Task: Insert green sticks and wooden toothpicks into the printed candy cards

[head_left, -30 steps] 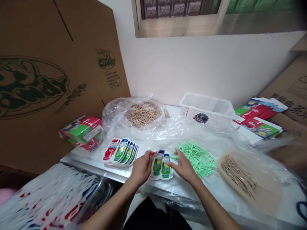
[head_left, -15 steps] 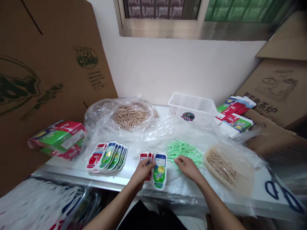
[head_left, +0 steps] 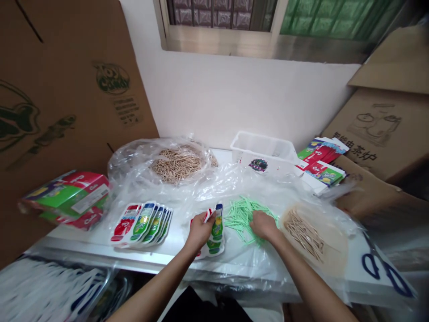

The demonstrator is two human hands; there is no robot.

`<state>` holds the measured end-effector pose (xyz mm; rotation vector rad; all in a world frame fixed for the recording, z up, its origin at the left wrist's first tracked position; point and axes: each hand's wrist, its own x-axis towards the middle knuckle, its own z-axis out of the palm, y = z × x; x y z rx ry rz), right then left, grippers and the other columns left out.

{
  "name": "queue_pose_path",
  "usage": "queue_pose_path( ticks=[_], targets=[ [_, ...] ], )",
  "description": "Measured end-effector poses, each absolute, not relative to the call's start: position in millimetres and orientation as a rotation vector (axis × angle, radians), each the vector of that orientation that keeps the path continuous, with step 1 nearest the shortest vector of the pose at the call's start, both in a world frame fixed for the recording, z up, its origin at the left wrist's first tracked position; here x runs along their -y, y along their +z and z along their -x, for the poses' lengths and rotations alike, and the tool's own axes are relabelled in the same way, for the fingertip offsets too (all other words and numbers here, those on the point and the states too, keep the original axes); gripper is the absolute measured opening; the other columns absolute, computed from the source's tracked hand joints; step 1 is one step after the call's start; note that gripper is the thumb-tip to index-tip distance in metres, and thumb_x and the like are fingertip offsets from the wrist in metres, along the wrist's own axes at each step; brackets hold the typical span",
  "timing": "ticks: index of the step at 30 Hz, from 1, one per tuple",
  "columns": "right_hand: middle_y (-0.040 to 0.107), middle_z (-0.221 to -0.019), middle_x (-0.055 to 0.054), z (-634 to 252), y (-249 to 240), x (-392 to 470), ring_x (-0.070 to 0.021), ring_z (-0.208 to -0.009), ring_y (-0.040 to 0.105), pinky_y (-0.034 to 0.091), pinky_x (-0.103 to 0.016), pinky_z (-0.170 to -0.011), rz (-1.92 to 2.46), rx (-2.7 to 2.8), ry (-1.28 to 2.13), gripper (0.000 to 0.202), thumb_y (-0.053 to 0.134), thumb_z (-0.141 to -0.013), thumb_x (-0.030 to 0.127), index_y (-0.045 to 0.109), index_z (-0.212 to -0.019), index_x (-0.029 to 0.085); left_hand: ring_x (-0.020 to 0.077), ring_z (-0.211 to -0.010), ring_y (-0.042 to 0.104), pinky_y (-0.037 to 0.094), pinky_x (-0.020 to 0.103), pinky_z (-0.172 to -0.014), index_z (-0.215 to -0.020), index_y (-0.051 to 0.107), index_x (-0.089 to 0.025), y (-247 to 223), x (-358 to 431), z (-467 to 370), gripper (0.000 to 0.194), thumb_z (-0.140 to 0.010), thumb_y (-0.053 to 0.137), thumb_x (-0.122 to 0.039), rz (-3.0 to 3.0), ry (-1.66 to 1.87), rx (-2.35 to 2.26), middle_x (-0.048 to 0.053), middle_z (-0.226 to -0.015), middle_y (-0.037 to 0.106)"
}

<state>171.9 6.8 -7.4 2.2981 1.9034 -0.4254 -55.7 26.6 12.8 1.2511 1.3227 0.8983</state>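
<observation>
My left hand (head_left: 200, 231) is closed on a bottle-shaped packet, pinching its top between thumb and fingers. Beneath it, another green-labelled packet (head_left: 215, 247) lies on the table. My right hand (head_left: 263, 225) has its fingers curled down into a loose pile of thin green sticks (head_left: 241, 215); its fingertips are hidden, so what they hold does not show. To the left, a fanned row of similar packets has a red one (head_left: 126, 223) at its left end and several green-and-blue ones (head_left: 143, 222) overlapping beside it.
Brown sticks fill a clear bag (head_left: 130, 156) at the back and a shallow tray (head_left: 337, 243) at right. A white basket (head_left: 281, 152) stands by the wall. Blue-handled scissors (head_left: 370, 267) lie at the right edge. Printed boxes (head_left: 77, 190) sit at left, and large cartons (head_left: 375, 129) flank the table.
My right hand has come down into the green sticks. My left hand has tilted the packets, and the green one lying flat beside it before is now partly covered. The camera view has shifted slightly.
</observation>
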Motion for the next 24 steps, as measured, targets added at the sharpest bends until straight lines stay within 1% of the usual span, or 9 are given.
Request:
queue_pose_path(
  ticks=[2, 4, 8, 10, 13, 17, 19, 21, 24],
  targets=[
    [0.059, -0.107, -0.017, -178, -5, -4, -0.0269, -0.102, 0.054, 0.038, -0.038, -0.083, -2.275, -1.988, -0.372, 0.027, 0.042, -0.089, 0.027, 0.058, -0.102, 0.010, 0.0180, -0.060, 0.059, 0.043, 0.023, -0.052, -0.067, 0.062, -0.016, 15, -33, 55, 0.034, -0.076, 0.052, -0.048, -1.400, 0.936, -1.346, 0.002, -0.060, 0.063],
    [0.057, -0.109, -0.017, -183, -4, -1, -0.0280, -0.106, 0.050, 0.033, -0.038, -0.087, -2.257, -2.074, -0.320, 0.026, 0.039, -0.089, 0.027, 0.057, -0.101, 0.012, 0.0172, -0.062, 0.058, 0.043, 0.023, -0.055, -0.071, 0.062, -0.016, 17, -39, 49, 0.032, -0.081, 0.046, -0.042, -1.585, 0.934, -1.348, 0.001, -0.063, 0.063],
    [0.061, -0.094, -0.012, -191, -1, 2, -0.0231, -0.095, 0.053, 0.030, -0.034, -0.086, -2.232, -2.207, -0.315, 0.024, 0.032, -0.091, 0.020, 0.054, -0.098, 0.013, 0.0175, -0.070, 0.059, 0.043, 0.024, -0.063, -0.085, 0.066, -0.018, 20, -52, 24, 0.023, -0.080, 0.045, -0.026, -1.751, 0.896, -1.308, 0.000, -0.072, 0.066],
    [0.061, -0.090, -0.010, -193, 1, 4, -0.0215, -0.091, 0.053, 0.031, -0.032, -0.085, -2.226, -2.270, -0.329, 0.024, 0.030, -0.090, 0.016, 0.053, -0.099, 0.013, 0.0181, -0.078, 0.059, 0.044, 0.025, -0.070, -0.094, 0.067, -0.020, 20, -57, 6, 0.028, -0.077, 0.044, -0.018, -1.800, 0.884, -1.283, 0.001, -0.081, 0.068],
    [0.059, -0.099, -0.012, -191, 6, 6, -0.0225, -0.098, 0.049, 0.027, -0.033, -0.089, -2.218, -2.380, -0.349, 0.026, 0.031, -0.088, 0.013, 0.053, -0.102, 0.013, 0.0193, -0.091, 0.058, 0.043, 0.028, -0.082, -0.105, 0.065, -0.022, 17, -60, -23, 0.040, -0.074, 0.042, -0.011, -1.855, 0.871, -1.259, 0.002, -0.097, 0.068],
    [0.059, -0.101, -0.013, -184, 9, 4, -0.0244, -0.106, 0.046, 0.020, -0.036, -0.098, -2.193, -2.519, -0.483, 0.025, 0.039, -0.080, 0.007, 0.058, -0.095, 0.013, 0.0206, -0.096, 0.057, 0.042, 0.029, -0.088, -0.110, 0.064, -0.023, 13, -55, -57, 0.048, -0.068, 0.045, -0.007, -1.908, 0.824, -1.202, 0.003, -0.102, 0.068],
    [0.062, -0.096, -0.013, -186, 8, 2, -0.0244, -0.102, 0.049, 0.024, -0.036, -0.096, -2.223, -2.548, -0.605, 0.020, 0.043, -0.077, 0.009, 0.059, -0.088, 0.014, 0.0207, -0.097, 0.057, 0.041, 0.030, -0.090, -0.117, 0.059, -0.022, 12, -53, -64, 0.055, -0.067, 0.045, -0.005, -1.916, 0.810, -1.192, 0.004, -0.106, 0.067],
    [0.063, -0.086, -0.011, -191, 6, 2, -0.0230, -0.092, 0.055, 0.033, -0.035, -0.090, -2.313, -2.553, -0.751, 0.016, 0.042, -0.080, 0.016, 0.058, -0.086, 0.015, 0.0208, -0.100, 0.057, 0.040, 0.031, -0.092, -0.125, 0.053, -0.020, 11, -52, -64, 0.058, -0.069, 0.044, -0.005, -1.857, 0.870, -1.204, 0.006, -0.112, 0.065],
    [0.063, -0.080, -0.007, -193, 3, 2, -0.0197, -0.080, 0.060, 0.043, -0.032, -0.078, -2.530, -2.548, -0.986, 0.032, 0.024, -0.091, 0.028, 0.053, -0.099, 0.016, 0.0199, -0.097, 0.058, 0.041, 0.031, -0.089, -0.117, 0.057, -0.021, 10, -51, -62, 0.043, -0.076, 0.046, -0.012, -1.563, 1.088, -1.145, 0.005, -0.108, 0.066]
  ],
)
